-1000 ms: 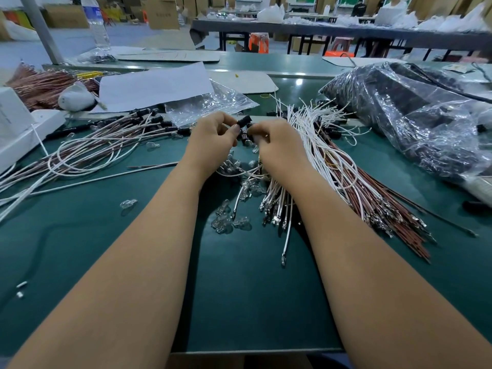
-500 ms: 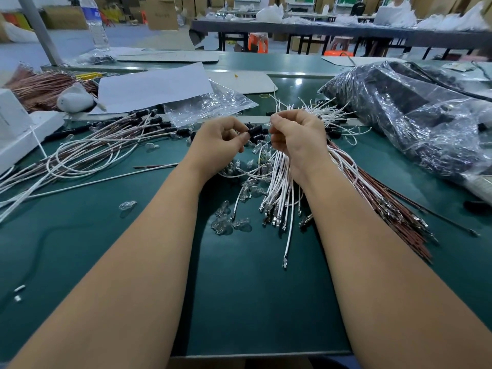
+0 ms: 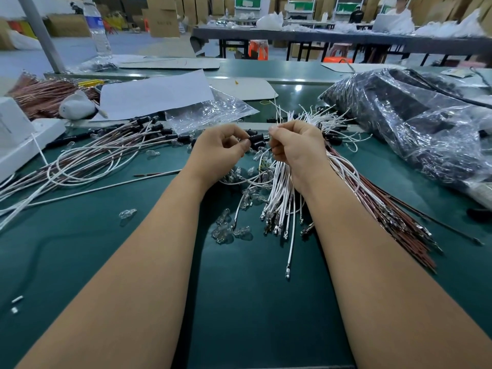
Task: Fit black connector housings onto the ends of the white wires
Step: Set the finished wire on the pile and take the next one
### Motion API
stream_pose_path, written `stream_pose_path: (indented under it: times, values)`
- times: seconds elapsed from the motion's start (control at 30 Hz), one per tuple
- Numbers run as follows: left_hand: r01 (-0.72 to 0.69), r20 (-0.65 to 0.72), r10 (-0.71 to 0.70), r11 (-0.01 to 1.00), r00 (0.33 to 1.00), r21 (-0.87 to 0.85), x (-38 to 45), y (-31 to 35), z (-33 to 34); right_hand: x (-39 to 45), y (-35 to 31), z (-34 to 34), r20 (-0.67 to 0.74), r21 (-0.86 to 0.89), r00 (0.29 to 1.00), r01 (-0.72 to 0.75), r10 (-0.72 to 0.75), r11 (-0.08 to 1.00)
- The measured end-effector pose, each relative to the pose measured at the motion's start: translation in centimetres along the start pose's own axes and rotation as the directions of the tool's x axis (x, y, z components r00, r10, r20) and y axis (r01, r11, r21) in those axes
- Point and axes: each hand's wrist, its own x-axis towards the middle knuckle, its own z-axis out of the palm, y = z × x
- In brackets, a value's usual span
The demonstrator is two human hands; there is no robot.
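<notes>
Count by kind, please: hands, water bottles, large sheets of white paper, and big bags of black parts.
Hands: 2 (left hand pinches a black connector housing, right hand holds white wires)
Water bottle: 1
White paper sheet: 1
Bag of black parts: 1
Total: 5

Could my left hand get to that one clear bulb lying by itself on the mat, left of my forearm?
Probably yes. The lone clear bulb lies on bare green mat with nothing over it. But the left hand is pinching a black connector housing, so it would likely need to let go first.
</notes>
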Motion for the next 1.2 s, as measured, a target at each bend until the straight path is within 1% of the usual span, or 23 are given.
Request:
stream_pose_path:
  times: [0.33, 0.57, 0.87, 0.93, 1.07, 1.2]
  values:
    - [-0.023, -0.035, 0.024, 0.999, 0.999, 0.034, 0.06, -0.1, 0.0, 0.14, 0.33, 0.02, 0.017, 0.007, 1.0, 0.022, -0.022, 1.0]
    - [-0.025, -0.056, 0.027, 0.998, 0.998, 0.05, 0.1, -0.24, -0.06, 0.04, 0.27, 0.0, 0.015, -0.001, 1.0, 0.01, -0.01, 1.0]
    - [-0.056, -0.037, 0.058, 0.997, 0.998, 0.056, -0.02, -0.05, -0.05, -0.12, 0.2, 0.06, 0.021, -0.03, 1.0, 0.021, -0.02, 0.999]
    - [-0.054, -0.04, 0.056, 0.998, 0.998, 0.045, 0.02, -0.06, -0.04, -0.17, 0.23, 0.07, 0.034, -0.018, 0.999, 0.015, -0.014, 1.0]
    - [-0.052, -0.049, 0.054, 0.998, 0.997, 0.029, 0.04, -0.1, 0.03, -0.07, 0.07, -0.13, 0.075, 0.069, 0.997, -0.029, 0.024, 0.997]
    - [-0.051, -0.065, 0.051, 0.999, 0.997, -0.001, 0.03, 0.05, 0.04, -0.12, 0.07, -0.03, 0.079, 0.055, 0.997, -0.031, 0.027, 0.998]
